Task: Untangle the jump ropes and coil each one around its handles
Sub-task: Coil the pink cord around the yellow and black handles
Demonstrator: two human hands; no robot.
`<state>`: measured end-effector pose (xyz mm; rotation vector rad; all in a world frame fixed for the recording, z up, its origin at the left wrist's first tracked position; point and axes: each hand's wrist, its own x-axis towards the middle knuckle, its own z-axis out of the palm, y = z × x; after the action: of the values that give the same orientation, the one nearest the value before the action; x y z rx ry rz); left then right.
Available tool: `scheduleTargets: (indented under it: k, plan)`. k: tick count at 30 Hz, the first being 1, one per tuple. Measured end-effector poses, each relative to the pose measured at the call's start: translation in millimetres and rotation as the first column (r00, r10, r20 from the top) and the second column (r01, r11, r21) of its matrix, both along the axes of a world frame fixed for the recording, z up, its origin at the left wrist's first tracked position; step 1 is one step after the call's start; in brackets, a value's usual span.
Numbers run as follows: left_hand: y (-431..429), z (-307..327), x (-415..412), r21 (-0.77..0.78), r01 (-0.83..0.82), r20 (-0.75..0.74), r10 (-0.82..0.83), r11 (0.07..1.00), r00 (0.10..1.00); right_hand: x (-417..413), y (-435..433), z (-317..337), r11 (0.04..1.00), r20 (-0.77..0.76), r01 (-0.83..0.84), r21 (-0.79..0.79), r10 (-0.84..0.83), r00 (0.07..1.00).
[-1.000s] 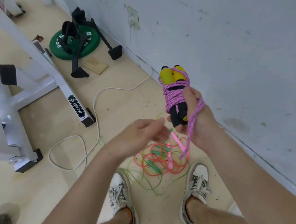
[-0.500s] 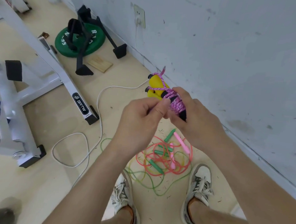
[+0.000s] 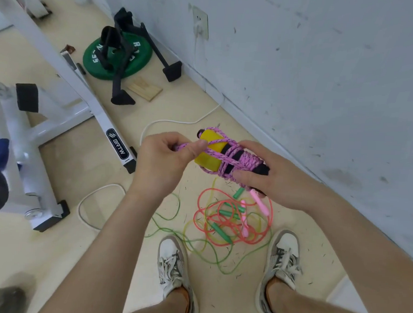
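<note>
A pink braided jump rope [image 3: 234,158] is wound around its yellow-and-black handles [image 3: 209,153], held sideways at mid-frame. My right hand [image 3: 269,174] grips the black end of the bundle. My left hand [image 3: 166,158] pinches the loose pink rope end beside the yellow caps. On the floor between my shoes lies a tangle of thin red, green and yellow ropes [image 3: 223,220] with green handles [image 3: 220,231] and pink handles [image 3: 258,203].
A grey wall [image 3: 326,79] runs along the right. A white cable [image 3: 178,123] snakes over the floor from a wall socket [image 3: 200,23]. A white gym machine frame [image 3: 58,103] stands at left, with a green weight plate [image 3: 117,59] and black stands behind it.
The bundle has dropped from upright to lying sideways. My left hand has come in and taken hold of the loose rope end, pulling it toward the left.
</note>
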<state>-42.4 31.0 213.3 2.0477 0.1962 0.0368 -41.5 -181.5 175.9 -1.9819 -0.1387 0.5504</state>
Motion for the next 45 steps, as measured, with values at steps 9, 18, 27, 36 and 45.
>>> scheduleTargets:
  k: [9,18,27,36,45]
  plan:
    - [10.3,-10.2,2.7,0.186,0.139,0.017,-0.145,0.973,0.989,-2.7,-5.9,15.2,0.998,-0.185,-0.049,0.042,0.056,0.981]
    - [-5.3,-18.8,-1.9,0.546,0.255,0.079,-0.352,0.798,0.933,-11.1,9.6,10.5,0.976,-0.306,-0.216,0.035,0.216,0.927]
    - [9.0,-10.7,-2.1,0.302,0.206,0.117,-0.251,0.931,0.961,-14.7,15.4,6.8,0.969,-0.281,-0.237,0.061,0.245,0.928]
    - [25.7,-7.5,-2.4,0.358,0.438,-0.173,-0.403,0.824,0.899,-11.0,-0.3,7.4,0.912,-0.292,-0.399,-0.09,0.359,0.886]
    - [9.9,-11.4,-3.0,0.387,0.459,-0.171,-0.427,0.8,0.888,-23.1,30.1,15.1,0.76,-0.147,-0.573,-0.306,0.557,0.817]
